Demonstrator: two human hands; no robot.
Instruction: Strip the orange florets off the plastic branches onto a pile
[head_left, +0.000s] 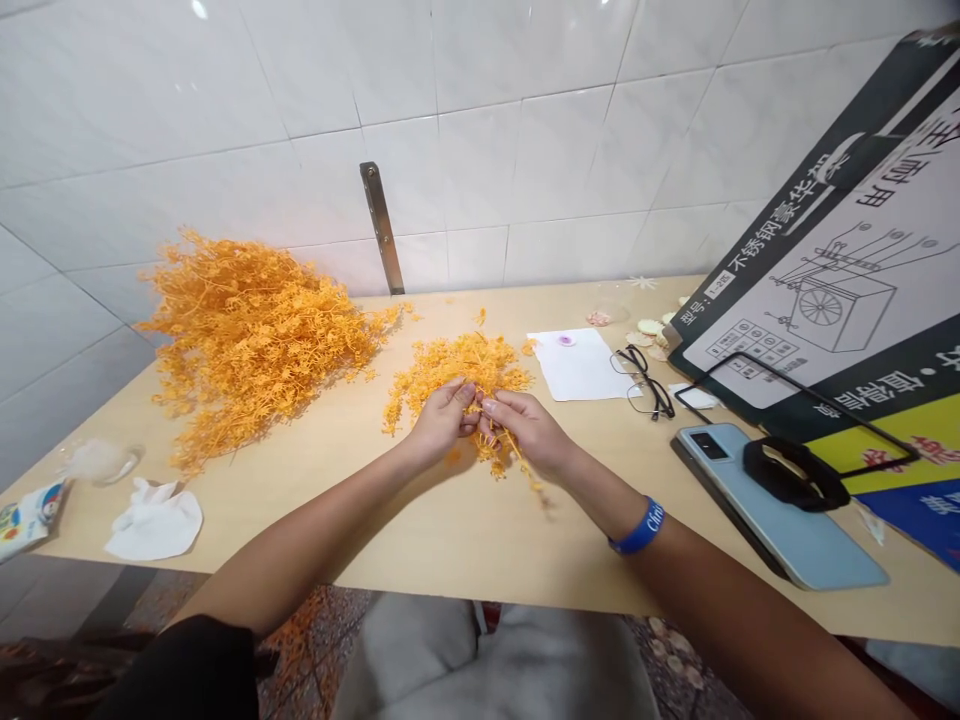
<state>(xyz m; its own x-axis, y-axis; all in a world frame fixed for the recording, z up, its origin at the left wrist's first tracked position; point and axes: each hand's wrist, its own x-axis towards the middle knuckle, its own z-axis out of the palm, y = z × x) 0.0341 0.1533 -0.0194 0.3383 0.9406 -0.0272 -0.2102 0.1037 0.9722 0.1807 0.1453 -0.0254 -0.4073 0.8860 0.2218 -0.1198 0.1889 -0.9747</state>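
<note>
My left hand (444, 418) and my right hand (531, 430) meet over the middle of the table. Between their pinched fingers is an orange flower sprig (517, 452), its end hanging down below my right hand. Just behind the fingers lies a small heap of orange flowers (457, 362), partly covered by my hands. A much larger pile of orange dried flowers (255, 335) stands on the left side, near the wall. My right wrist wears a blue band.
Right of my hands are white paper (581, 365), glasses (651, 385), a light blue phone (795, 520) with a black strap on it, and a large printed box (825, 270). Crumpled tissue (156, 520) and a small packet (30, 518) lie at the left edge.
</note>
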